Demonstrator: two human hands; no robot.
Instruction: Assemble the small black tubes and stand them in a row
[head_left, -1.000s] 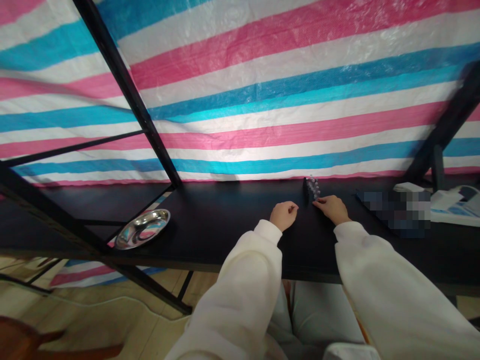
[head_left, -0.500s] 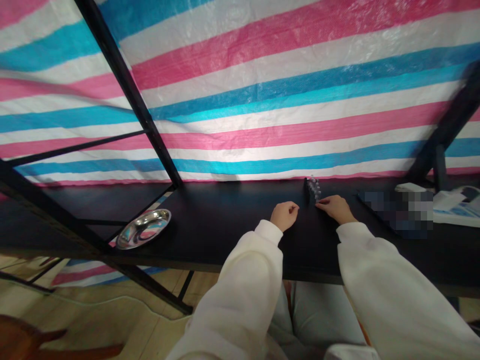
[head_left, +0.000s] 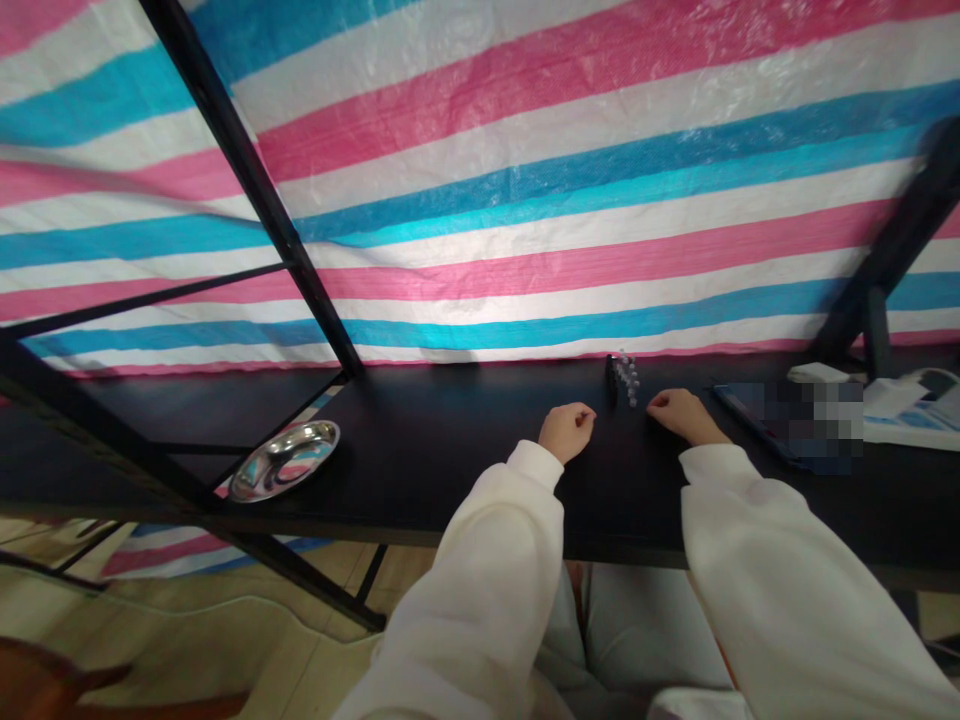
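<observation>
Black tabletop (head_left: 450, 440): one steel dish (head_left: 285, 462), one beaded hair claw (head_left: 630, 380), probably. Right hand (head_left: 681, 413) backed off it, left hand (head_left: 567, 431) unmoved; both curled nearly closed, can't tell if holding anything.

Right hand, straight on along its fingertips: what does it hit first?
Probably the near end of the row of clear beads, just left of the right hand; the dark upright piece is beyond it. Single view, so depth is unclear: the fingers might pass in front.
</observation>
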